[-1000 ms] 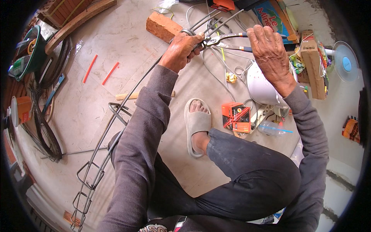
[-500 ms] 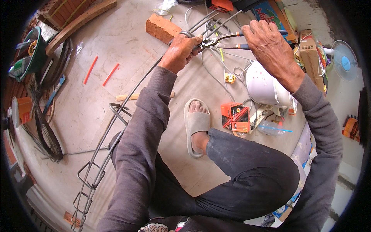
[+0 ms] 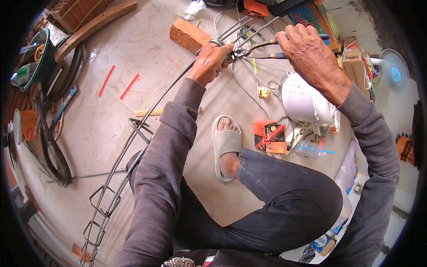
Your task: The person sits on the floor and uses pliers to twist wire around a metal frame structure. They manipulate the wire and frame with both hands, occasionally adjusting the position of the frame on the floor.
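head view: i'm remotely watching the left hand (image 3: 209, 63) clasping the steel-bar frame (image 3: 177, 82) near the brick (image 3: 189, 35), the right hand (image 3: 312, 66), apart, gripping the pliers (image 3: 240, 52), which are spanning between both hands.

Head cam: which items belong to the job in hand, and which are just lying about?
In use, by the look of it:
pliers, right hand on the handles
metal-rod frame, held in the left hand
possibly the brick beside it

Apparently just lying about:
red sticks
wooden stick
fan
orange-and-black box
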`<action>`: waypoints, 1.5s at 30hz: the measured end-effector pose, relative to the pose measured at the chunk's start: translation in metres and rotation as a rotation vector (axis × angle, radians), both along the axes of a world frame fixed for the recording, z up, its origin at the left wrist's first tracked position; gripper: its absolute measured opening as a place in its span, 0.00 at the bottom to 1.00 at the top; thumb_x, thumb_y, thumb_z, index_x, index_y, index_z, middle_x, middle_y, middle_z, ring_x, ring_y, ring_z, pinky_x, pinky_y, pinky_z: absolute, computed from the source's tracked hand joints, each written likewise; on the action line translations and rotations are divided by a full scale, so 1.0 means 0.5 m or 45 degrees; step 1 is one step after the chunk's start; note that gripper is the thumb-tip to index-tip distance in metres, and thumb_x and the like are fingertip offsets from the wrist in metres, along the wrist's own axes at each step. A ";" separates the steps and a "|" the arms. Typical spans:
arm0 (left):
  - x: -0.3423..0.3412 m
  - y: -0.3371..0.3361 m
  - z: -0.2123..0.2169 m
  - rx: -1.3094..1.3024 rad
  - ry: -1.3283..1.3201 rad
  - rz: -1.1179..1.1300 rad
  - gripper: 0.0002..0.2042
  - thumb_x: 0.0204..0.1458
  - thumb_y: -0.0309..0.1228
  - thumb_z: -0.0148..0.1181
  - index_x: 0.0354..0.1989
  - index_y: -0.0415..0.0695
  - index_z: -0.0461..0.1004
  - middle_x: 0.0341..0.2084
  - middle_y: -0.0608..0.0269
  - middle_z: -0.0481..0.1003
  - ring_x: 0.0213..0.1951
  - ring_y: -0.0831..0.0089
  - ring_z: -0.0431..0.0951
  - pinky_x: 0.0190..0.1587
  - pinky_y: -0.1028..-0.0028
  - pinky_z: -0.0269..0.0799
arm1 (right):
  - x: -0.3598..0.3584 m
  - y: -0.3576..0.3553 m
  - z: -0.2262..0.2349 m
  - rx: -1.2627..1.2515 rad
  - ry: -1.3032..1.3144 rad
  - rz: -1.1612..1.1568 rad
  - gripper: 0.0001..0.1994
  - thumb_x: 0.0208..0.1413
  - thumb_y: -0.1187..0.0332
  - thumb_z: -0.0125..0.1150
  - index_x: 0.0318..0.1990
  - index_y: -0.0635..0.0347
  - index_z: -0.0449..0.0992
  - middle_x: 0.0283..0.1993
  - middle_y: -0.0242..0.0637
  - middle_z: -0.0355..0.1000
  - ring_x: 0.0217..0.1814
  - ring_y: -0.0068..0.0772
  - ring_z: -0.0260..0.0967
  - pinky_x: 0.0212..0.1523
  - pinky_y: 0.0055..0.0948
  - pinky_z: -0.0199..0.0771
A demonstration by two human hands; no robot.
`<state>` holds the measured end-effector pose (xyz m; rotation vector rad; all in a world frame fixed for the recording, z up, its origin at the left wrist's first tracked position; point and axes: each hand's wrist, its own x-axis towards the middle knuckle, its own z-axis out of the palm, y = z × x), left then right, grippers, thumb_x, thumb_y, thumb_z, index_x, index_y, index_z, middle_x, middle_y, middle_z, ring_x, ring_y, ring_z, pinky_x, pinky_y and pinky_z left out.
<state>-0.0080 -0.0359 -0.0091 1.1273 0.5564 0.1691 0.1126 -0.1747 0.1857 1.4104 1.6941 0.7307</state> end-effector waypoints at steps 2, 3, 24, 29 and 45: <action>0.000 -0.002 -0.001 -0.011 -0.012 0.007 0.19 0.62 0.47 0.56 0.29 0.43 0.71 0.16 0.71 0.66 0.13 0.86 0.55 0.13 0.80 0.47 | -0.005 -0.001 -0.001 -0.007 0.041 -0.040 0.07 0.63 0.63 0.52 0.38 0.54 0.71 0.32 0.33 0.68 0.38 0.29 0.70 0.41 0.31 0.69; 0.000 -0.002 -0.001 -0.001 -0.005 -0.004 0.18 0.62 0.47 0.57 0.29 0.43 0.71 0.17 0.71 0.66 0.13 0.86 0.55 0.13 0.80 0.47 | -0.006 -0.002 0.000 -0.009 0.060 -0.061 0.07 0.63 0.63 0.52 0.38 0.55 0.71 0.33 0.33 0.68 0.38 0.29 0.70 0.41 0.32 0.69; 0.002 0.007 -0.004 -0.022 0.000 -0.109 0.16 0.62 0.44 0.57 0.29 0.44 0.71 0.15 0.74 0.66 0.12 0.86 0.53 0.12 0.79 0.44 | 0.013 -0.008 0.008 -0.124 0.656 -0.558 0.08 0.56 0.72 0.54 0.41 0.64 0.75 0.35 0.49 0.76 0.43 0.50 0.77 0.47 0.46 0.76; -0.004 0.007 -0.004 0.016 -0.015 -0.075 0.15 0.62 0.44 0.58 0.33 0.45 0.69 0.18 0.72 0.69 0.12 0.87 0.54 0.12 0.79 0.45 | 0.019 0.013 0.008 -0.274 0.799 -0.912 0.06 0.52 0.77 0.51 0.35 0.68 0.74 0.32 0.54 0.75 0.39 0.58 0.74 0.43 0.48 0.76; -0.001 0.008 -0.012 0.012 -0.054 -0.098 0.14 0.61 0.44 0.58 0.36 0.45 0.70 0.17 0.73 0.65 0.12 0.87 0.53 0.12 0.81 0.45 | 0.016 -0.037 -0.003 -0.308 2.173 -2.198 0.14 0.49 0.77 0.51 0.45 0.68 0.70 0.28 0.34 0.70 0.21 0.24 0.69 0.20 0.29 0.75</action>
